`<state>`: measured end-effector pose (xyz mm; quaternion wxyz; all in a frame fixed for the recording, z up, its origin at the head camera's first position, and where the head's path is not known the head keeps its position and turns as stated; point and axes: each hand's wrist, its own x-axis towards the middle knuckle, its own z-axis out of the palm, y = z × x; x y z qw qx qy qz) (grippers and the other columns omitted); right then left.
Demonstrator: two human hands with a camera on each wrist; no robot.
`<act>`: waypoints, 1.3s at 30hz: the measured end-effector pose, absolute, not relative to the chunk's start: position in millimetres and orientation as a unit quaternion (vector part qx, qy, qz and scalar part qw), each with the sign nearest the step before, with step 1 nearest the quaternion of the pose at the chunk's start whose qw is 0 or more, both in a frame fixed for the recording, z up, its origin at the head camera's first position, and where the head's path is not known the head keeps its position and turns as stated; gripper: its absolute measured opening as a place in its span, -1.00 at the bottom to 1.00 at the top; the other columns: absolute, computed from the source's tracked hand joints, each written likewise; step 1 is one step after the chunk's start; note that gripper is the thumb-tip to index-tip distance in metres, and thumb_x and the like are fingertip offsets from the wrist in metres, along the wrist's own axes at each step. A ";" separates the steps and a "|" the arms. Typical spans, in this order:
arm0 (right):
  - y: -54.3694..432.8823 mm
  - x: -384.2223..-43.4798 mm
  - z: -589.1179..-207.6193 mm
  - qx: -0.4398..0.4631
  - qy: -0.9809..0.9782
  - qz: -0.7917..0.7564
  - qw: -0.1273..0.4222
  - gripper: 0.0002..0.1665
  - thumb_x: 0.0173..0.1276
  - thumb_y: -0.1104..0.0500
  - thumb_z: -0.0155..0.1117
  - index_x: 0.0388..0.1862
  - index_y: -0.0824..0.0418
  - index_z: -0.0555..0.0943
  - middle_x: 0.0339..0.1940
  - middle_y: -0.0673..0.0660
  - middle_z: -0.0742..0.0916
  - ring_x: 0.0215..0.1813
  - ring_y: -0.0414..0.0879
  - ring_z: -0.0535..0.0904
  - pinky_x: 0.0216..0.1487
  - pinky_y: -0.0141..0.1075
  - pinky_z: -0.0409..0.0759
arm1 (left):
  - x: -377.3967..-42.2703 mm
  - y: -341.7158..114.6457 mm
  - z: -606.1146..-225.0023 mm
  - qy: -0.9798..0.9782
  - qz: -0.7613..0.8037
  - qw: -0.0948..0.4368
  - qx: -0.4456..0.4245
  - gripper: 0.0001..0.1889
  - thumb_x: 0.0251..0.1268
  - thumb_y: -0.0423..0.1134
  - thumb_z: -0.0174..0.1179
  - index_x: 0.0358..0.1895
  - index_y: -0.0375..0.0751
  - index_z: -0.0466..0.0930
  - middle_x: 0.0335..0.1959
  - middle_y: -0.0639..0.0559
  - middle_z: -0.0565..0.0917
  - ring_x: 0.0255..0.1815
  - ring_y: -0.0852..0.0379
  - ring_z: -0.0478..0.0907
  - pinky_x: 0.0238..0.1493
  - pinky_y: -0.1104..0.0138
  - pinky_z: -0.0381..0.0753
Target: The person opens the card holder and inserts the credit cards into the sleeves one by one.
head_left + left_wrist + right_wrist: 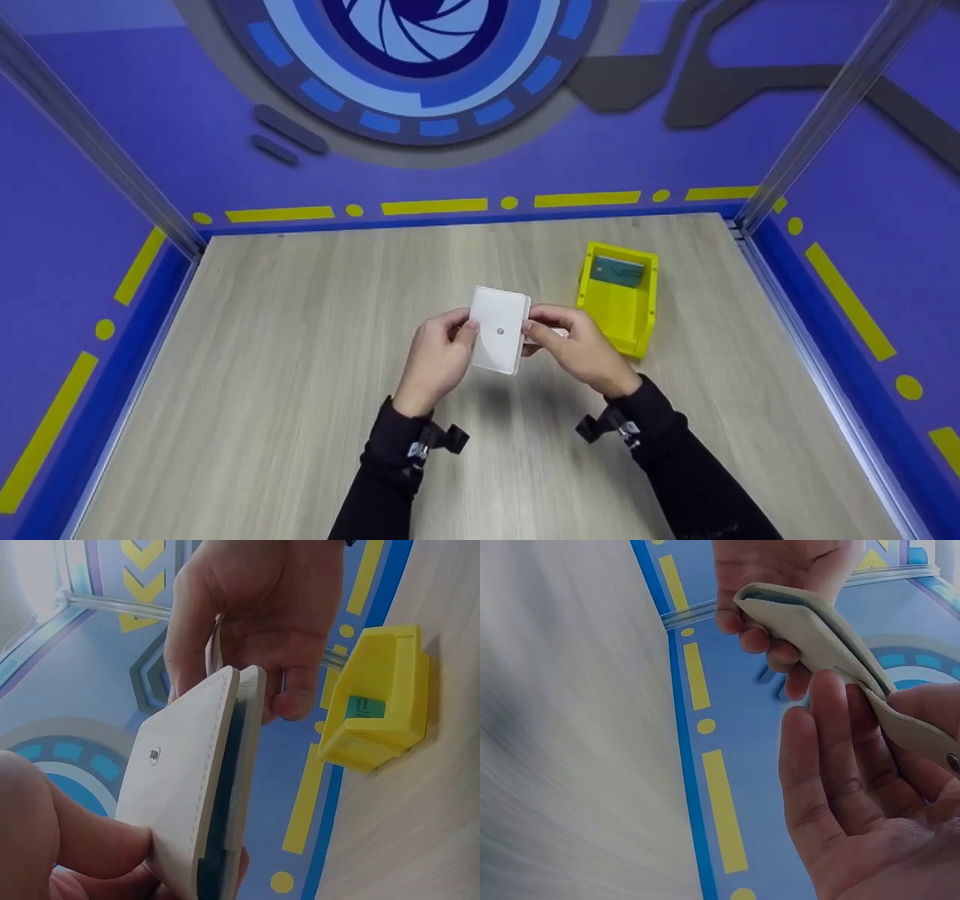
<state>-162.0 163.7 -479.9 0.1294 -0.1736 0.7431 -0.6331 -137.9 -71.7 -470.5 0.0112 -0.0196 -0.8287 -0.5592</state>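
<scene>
A small white wallet (496, 349) with a metal snap stud (154, 756) on its face is held up above the table between both hands. My left hand (437, 364) pinches its left edge, thumb on the face. At the opposite edge, my right hand (589, 356) grips the wallet, its thumb near the edge. In the right wrist view, a strap (915, 726) with a snap button runs from the wallet under the right thumb, while other fingers lie behind. The wallet is folded, with a narrow gap along its edge showing a dark teal layer (225, 780) inside.
A yellow open bin (611, 309) stands on the wooden table (300, 337), just beyond the right hand. Inside it, a dark green card (617, 271) leans against the far wall. Blue-purple panels with yellow marks (435, 206) border the table at the back and sides.
</scene>
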 end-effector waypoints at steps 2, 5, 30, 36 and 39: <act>163.4 -162.2 -479.8 -0.172 0.746 -0.630 0.128 -0.71 0.70 0.19 0.26 0.21 0.30 0.75 0.07 0.28 0.82 -0.03 0.04 0.78 0.05 -0.20 0.83 | -137.8 -71.5 -470.6 -0.829 -0.558 0.013 -0.021 -0.68 0.62 -0.32 0.16 0.23 -0.35 0.77 -0.10 -0.16 0.86 -0.16 0.07 0.74 -0.05 0.18 0.69; 163.0 -162.2 -479.5 -0.171 0.744 -0.632 0.132 -0.73 0.67 0.21 0.29 0.20 0.30 0.75 0.05 0.27 0.82 -0.03 0.04 0.78 0.05 -0.19 0.83 | -137.3 -71.5 -469.8 -0.827 -0.562 0.011 -0.017 -0.68 0.63 -0.30 0.16 0.24 -0.33 0.77 -0.09 -0.14 0.86 -0.15 0.07 0.74 -0.05 0.19 0.69; 167.9 -159.0 -475.6 -0.179 0.767 -0.602 0.129 -0.72 0.70 0.19 0.26 0.16 0.29 0.79 -0.01 0.26 0.87 -0.17 -0.03 0.78 -0.04 -0.26 0.80 | -139.9 -70.5 -478.2 -0.839 -0.540 -0.049 -0.044 -0.75 0.68 -0.24 0.15 0.09 -0.18 0.83 -0.39 0.08 0.64 -0.38 0.15 0.55 -0.33 0.32 0.51; 169.5 -158.6 -475.5 -0.186 0.766 -0.601 0.131 -0.74 0.69 0.22 0.27 0.14 0.30 0.80 -0.01 0.27 0.87 -0.14 -0.03 0.78 -0.01 -0.19 0.82 | -138.5 -69.9 -479.5 -0.847 -0.525 -0.052 -0.070 -0.68 0.71 -0.23 0.11 0.24 -0.20 0.80 -0.26 -0.01 0.77 -0.30 0.15 0.62 -0.26 0.29 0.57; 170.0 -158.7 -475.0 -0.184 0.762 -0.605 0.139 -0.74 0.68 0.21 0.28 0.14 0.31 0.80 0.00 0.27 0.87 -0.13 -0.03 0.79 0.00 -0.14 0.83 | -138.2 -69.7 -479.5 -0.854 -0.512 -0.046 -0.078 -0.66 0.71 -0.22 0.11 0.30 -0.19 0.78 -0.11 -0.06 0.84 -0.21 0.13 0.66 -0.17 0.25 0.61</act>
